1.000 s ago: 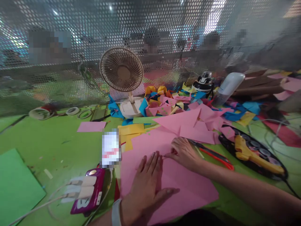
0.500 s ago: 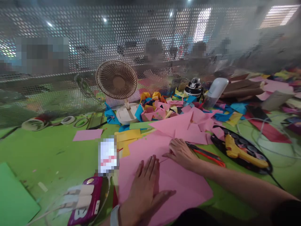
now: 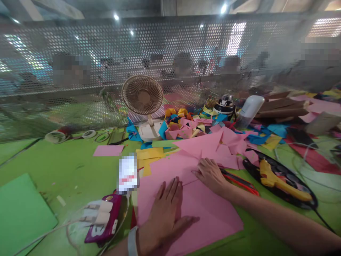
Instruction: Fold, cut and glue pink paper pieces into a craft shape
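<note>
A large pink paper sheet [image 3: 210, 217] lies on the green table in front of me. My left hand [image 3: 165, 213] rests flat on it with fingers stretched out, pressing it down. My right hand [image 3: 210, 174] lies on the sheet's far part, fingers curled down against a fold line. More pink sheets [image 3: 207, 145] lie just beyond my right hand.
A small fan [image 3: 142, 96] stands at the back with a heap of folded coloured papers [image 3: 183, 122] beside it. A yellow glue gun [image 3: 277, 179] lies on a black tray at right. A purple power strip [image 3: 102, 220] and a green sheet [image 3: 21, 209] sit at left. Perforated screen behind.
My right hand has slid a little farther along the fold. My left hand stays flat on the sheet. The view has tilted upward.
</note>
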The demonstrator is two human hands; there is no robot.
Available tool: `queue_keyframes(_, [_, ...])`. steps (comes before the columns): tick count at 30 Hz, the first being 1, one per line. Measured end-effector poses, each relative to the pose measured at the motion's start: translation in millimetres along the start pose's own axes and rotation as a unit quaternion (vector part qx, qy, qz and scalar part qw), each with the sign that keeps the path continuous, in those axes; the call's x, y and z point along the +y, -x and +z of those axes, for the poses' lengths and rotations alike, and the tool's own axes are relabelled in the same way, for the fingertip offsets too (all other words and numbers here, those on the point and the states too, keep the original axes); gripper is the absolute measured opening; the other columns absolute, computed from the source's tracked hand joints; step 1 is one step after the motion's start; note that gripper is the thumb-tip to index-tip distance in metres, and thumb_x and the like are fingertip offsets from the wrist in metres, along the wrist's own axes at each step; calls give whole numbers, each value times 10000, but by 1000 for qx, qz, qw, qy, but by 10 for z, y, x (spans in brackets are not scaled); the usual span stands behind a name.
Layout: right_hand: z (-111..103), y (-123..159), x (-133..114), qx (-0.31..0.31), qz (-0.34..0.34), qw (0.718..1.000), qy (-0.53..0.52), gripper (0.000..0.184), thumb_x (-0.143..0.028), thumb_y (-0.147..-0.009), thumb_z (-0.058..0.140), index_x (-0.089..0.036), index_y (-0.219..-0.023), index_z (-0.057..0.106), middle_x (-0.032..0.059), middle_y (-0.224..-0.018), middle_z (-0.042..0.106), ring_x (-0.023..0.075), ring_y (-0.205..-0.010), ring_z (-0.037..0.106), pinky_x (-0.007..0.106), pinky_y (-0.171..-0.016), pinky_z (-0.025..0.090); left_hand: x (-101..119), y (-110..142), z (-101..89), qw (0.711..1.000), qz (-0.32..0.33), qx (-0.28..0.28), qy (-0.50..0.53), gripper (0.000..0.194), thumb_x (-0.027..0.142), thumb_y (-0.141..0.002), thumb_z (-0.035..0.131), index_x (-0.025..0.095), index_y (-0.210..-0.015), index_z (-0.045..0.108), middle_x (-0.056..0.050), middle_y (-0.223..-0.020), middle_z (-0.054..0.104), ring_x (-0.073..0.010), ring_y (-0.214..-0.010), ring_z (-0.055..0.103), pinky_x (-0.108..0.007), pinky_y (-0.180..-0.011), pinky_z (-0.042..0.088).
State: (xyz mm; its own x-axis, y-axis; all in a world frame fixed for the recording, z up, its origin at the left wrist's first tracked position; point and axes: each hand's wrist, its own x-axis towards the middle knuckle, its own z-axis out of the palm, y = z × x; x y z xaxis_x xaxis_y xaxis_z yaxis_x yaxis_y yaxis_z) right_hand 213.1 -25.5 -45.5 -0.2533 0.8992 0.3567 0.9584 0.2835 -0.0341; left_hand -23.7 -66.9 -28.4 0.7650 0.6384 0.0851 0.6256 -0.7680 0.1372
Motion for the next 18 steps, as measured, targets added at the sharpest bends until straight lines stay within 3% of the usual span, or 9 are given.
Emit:
queue_keyframes(7, [-131,42,-6,58,-8,998,-11,231,-336,-894,484,-174,-765,586,76,-815,604,215,-824,533,357,-755,364,30,17,-45,1000,-4,1,15,814,666,-837,324,123,-1429,191,-144,-1485,185,-289,-1368,147,-492,-1099,157])
queue_keyframes(10, [-224,167,-165,68,-110,988,-82,220,-314,-916,444,-183,-991,605,80,-1017,638,213,-978,540,380,-878,359,46,30,-37,1000,-4,20,20,827,670,-828,345,125,-1429,187,-154,-1472,224,-290,-1366,154,-495,-1096,168])
queue_keyframes(13, [-224,311,-308,7,-211,971,-109,486,-441,-896,438,-147,-1283,461,107,-1293,526,229,-1183,454,399,-1001,320,65,36,-24,999,-10,33,29,849,680,-816,356,132,-1434,161,-157,-1469,232,-287,-1364,165,-501,-1090,179])
queue_keyframes(15, [-177,367,-342,-28,-232,966,-109,669,-528,-872,423,-95,-1374,338,138,-1394,410,243,-1266,378,411,-1043,300,78,35,-29,999,-16,28,33,861,691,-812,344,133,-1437,146,-152,-1476,212,-284,-1365,162,-501,-1091,174])
queue_keyframes(18, [-96,389,-319,-51,-237,964,-113,756,-563,-862,402,-86,-1423,231,156,-1436,329,252,-1320,303,439,-1071,282,100,31,-64,999,-23,11,36,864,701,-813,314,124,-1435,147,-142,-1486,187,-267,-1369,155,-476,-1103,148])
